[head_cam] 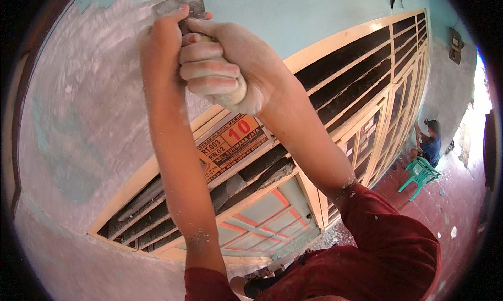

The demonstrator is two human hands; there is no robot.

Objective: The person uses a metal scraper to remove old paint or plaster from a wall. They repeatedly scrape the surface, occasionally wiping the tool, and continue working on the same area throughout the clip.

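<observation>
Both arms reach up to a wall (78, 85) with flaking pale blue paint (251, 6) and bare, scraped patches. My right hand (224, 65), dusty with white powder, is closed around the handle (237, 93) of a scraper. The scraper's flat metal blade (196, 4) lies against the wall at the edge of the remaining paint. My left hand (163, 34) grips the scraper near the blade, its thumb resting on the metal; most of its fingers are hidden.
Below the hands are cream slatted vents (342, 65), a printed sign (235, 138) and a paneled door (267, 218). At right, a person (430, 142) sits on a green plastic chair (422, 175) on the red floor (424, 218), which has scattered chips. A meter box (455, 46) hangs beyond.
</observation>
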